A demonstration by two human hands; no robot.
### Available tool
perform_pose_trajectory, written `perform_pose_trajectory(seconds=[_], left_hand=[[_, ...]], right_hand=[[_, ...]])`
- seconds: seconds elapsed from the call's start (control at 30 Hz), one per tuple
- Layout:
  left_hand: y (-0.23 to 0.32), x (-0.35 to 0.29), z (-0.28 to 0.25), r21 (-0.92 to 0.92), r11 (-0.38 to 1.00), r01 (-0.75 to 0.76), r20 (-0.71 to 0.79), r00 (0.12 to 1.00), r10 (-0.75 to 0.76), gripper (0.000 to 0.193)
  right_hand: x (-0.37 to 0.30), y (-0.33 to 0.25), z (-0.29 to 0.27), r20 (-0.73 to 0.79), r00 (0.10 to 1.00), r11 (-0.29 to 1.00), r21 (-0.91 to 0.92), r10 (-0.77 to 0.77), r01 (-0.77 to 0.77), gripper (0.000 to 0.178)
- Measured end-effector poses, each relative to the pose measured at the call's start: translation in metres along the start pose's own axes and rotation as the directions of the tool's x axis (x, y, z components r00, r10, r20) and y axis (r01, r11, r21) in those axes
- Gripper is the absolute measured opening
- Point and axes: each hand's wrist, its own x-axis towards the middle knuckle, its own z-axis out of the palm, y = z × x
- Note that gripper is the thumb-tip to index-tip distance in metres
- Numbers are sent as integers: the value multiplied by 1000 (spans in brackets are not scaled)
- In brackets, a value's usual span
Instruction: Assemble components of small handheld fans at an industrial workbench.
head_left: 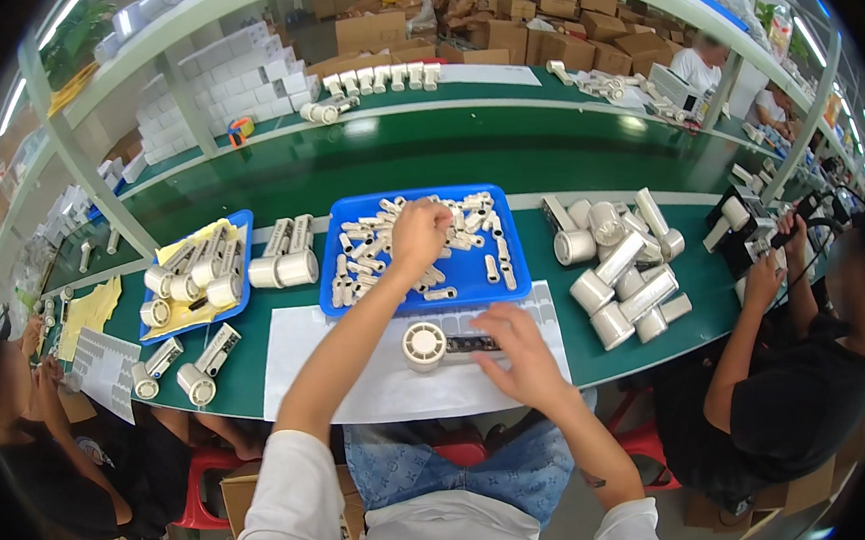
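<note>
A white handheld fan (424, 345) lies on a white sheet in front of me, its round grille to the left and its handle open on a dark inner part. My right hand (521, 356) grips the handle's right end between thumb and fingers. Over a blue tray (354, 301) of small white parts with dark ends (364, 267), my left hand (422, 235) reaches in with its fingers drawn together. Whatever those fingertips hold, if anything, is hidden.
White fan bodies (616, 287) are piled right of the sheet (305, 379). On the left, another blue tray (246, 293) holds several fans on yellow paper. A green conveyor belt (464, 147) runs behind. Co-workers sit on both sides; one at right handles a black device (741, 238).
</note>
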Motion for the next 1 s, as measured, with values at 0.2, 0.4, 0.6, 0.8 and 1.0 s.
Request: perform_pose_trajectory(seconds=[0.2, 0.4, 0.6, 0.8, 1.0], left_hand=[[104, -42, -88, -443, 886, -134, 247, 932, 264, 23], [130, -71, -121, -576, 791, -205, 249, 878, 409, 32], [118, -82, -146, -591, 785, -186, 252, 882, 398, 51], [86, -104, -138, -302, 953, 25, 524, 839, 144, 63], [76, -121, -108, -194, 977, 84, 531, 847, 33, 55]], right_hand=[[4, 21, -23, 75, 784, 303, 896, 616, -325, 30], [3, 6, -22, 434, 863, -182, 899, 259, -398, 34], [7, -7, -18, 507, 817, -265, 856, 274, -443, 37], [9, -3, -18, 140, 910, 873, 258, 391, -415, 28], [11, 1, -3, 129, 977, 979, 91, 172, -184, 27]])
